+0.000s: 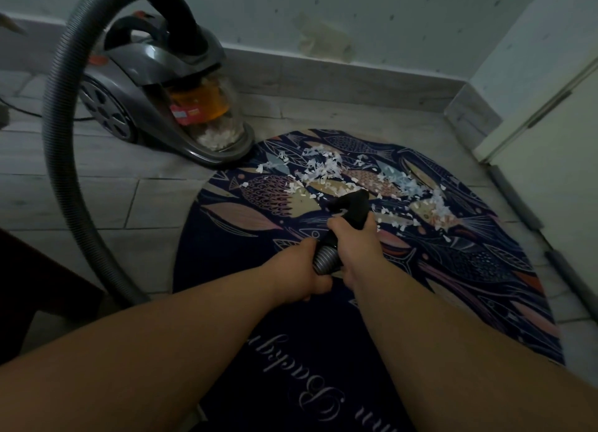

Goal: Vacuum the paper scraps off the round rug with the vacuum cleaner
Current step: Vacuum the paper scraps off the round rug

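Both hands are on the hose end: the left hand (301, 271) wraps the ribbed hose (61, 140), the right hand (352, 242) grips the black nozzle (351, 205) just ahead, a two-handed hold that likely steadies the aim. The tip points down at the near edge of the scraps (326, 169), strewn over the far half of the rug (469, 263). The vacuum (155, 85) sits just beside the rug's far-left edge, its hose arcing round with slack.
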Tool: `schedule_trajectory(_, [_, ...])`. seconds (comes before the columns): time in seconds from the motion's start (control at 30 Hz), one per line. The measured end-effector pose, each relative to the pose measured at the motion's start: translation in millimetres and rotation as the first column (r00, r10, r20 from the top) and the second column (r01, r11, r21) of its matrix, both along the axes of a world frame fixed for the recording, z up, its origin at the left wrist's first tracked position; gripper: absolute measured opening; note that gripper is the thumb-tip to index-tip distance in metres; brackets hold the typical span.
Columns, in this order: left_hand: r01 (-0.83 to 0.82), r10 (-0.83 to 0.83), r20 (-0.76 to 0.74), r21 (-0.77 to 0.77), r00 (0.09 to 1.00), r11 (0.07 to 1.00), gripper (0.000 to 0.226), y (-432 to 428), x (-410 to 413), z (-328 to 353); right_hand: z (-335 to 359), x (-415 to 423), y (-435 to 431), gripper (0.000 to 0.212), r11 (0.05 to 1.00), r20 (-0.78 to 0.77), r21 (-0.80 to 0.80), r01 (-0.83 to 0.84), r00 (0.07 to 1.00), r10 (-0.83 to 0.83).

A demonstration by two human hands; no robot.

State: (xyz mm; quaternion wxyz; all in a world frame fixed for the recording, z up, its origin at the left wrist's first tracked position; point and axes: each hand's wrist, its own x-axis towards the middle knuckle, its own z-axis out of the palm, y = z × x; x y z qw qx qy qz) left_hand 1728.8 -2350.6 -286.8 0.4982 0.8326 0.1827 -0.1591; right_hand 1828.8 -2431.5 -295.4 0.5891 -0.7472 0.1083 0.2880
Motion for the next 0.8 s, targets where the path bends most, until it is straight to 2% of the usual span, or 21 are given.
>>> schedule_trajectory(0.57, [-0.042, 0.037, 0.036, 0.161, 0.999, 0.986, 0.061, 17, -3, -3, -4, 8, 24, 0.081, 0.993, -0.045, 0.069, -0.091, 0.995, 0.094])
schedule_trajectory(0.8, [-0.031, 0.027, 0.039, 0.088, 0.999, 0.996, 0.056, 14, 1, -2, 2, 6, 19, 0.08, 0.999, 0.02, 0.003, -0.049, 0.999, 0.049])
